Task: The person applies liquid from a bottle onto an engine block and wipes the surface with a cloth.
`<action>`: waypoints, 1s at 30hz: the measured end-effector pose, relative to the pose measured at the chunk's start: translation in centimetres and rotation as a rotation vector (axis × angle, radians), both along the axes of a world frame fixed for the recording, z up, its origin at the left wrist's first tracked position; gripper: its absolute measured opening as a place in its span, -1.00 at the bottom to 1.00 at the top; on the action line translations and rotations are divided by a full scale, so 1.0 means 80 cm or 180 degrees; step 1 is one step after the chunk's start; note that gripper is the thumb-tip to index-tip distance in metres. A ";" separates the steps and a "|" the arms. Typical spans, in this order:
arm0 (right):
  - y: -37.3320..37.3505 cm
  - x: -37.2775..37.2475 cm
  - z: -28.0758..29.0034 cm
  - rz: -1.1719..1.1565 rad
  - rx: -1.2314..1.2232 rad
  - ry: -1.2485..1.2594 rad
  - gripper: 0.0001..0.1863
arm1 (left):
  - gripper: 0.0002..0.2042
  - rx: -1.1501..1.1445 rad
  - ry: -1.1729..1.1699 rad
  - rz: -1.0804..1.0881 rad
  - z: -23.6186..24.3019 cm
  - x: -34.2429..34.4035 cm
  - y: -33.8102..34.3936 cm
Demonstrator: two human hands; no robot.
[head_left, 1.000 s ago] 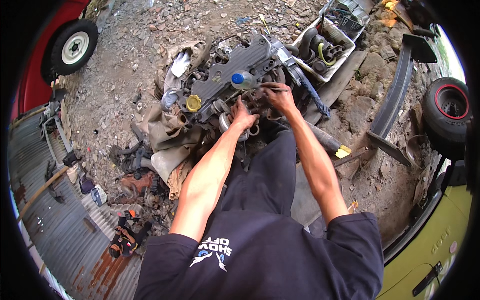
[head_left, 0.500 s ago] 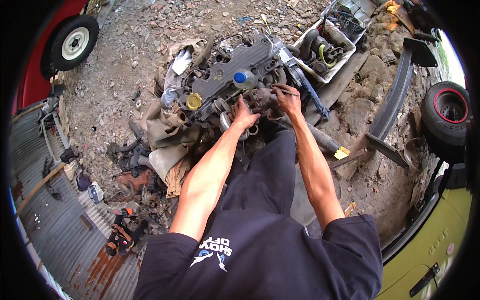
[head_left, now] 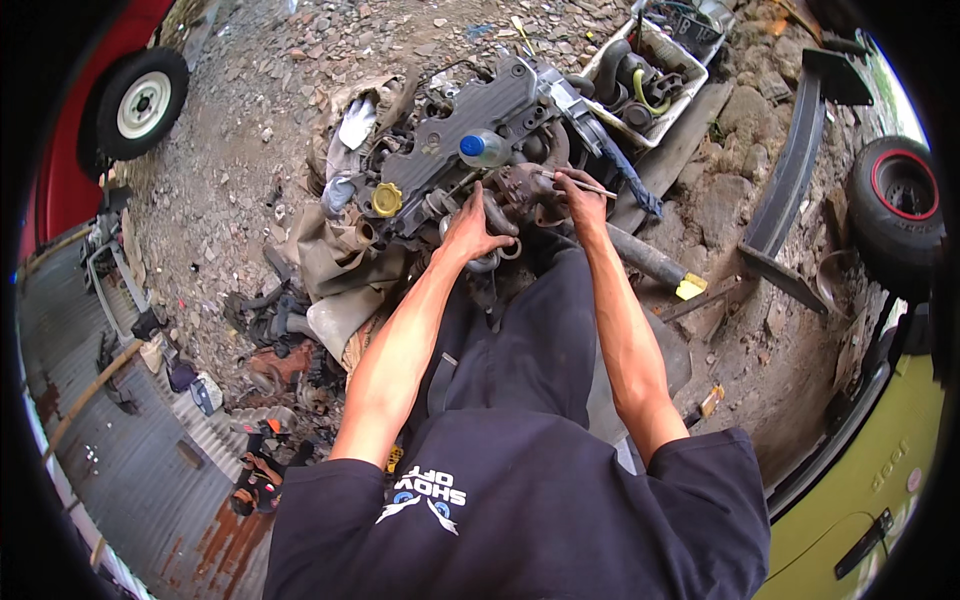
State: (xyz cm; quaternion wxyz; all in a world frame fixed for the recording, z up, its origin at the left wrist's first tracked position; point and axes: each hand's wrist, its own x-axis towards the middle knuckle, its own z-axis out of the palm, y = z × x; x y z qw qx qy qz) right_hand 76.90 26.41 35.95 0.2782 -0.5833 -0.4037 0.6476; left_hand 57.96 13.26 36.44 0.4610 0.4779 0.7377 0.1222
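A greasy engine with a ribbed grey cover (head_left: 455, 135) lies in front of me. On its near side sits a rusty brown turbocharger (head_left: 520, 187) with a rounded metal housing. My left hand (head_left: 470, 232) grips that housing, thumb on one side and fingers on the other. Between the thumb and fingers of my right hand (head_left: 582, 200) is a thin metal rod-like tool (head_left: 600, 190), held beside the turbocharger; its working end is too small to make out. A clear bottle with a blue cap (head_left: 484, 149) rests on the engine, near a yellow oil filler cap (head_left: 387, 200).
A white crate (head_left: 665, 120) of engine parts stands at the far right. Crumpled tan cloth (head_left: 335, 250) and loose parts lie left. A metal pipe (head_left: 645, 262), a steel beam (head_left: 785, 180) and a wheel (head_left: 893, 210) are right. Another person (head_left: 262, 485) is at lower left.
My left thumb has spread away from the fingers on the housing. My right hand has tilted the tool so that its outer end now points right. The view has shifted slightly.
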 end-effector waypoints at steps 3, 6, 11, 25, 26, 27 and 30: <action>-0.012 0.021 -0.004 -0.0401 -0.0341 0.0561 -0.75 | 0.18 0.0242 0.0128 0.0066 0.017 0.003 -0.010; -0.022 0.019 0.006 0.0203 0.0068 0.0219 -0.76 | 0.07 0.0293 0.0138 0.0225 0.022 0.007 -0.017; 0.016 0.031 -0.006 0.1368 -0.0033 -0.0122 -0.78 | 0.03 0.0325 0.0302 0.0090 0.021 0.001 -0.024; 0.019 0.004 0.008 0.1615 0.0168 -0.0454 -0.74 | 0.18 -0.0300 0.0499 -0.0210 0.005 -0.005 -0.046; 0.025 0.001 0.017 0.1757 0.0044 -0.0478 -0.73 | 0.19 -0.0345 0.0497 -0.0195 0.005 -0.005 -0.045; 0.021 0.002 0.004 0.1472 0.0121 -0.0650 -0.73 | 0.20 -0.0379 0.0488 -0.0242 0.009 -0.002 -0.040; -0.010 0.005 -0.017 0.0976 0.0331 -0.0870 -0.68 | 0.25 -0.0563 0.0485 -0.0288 0.011 -0.001 -0.032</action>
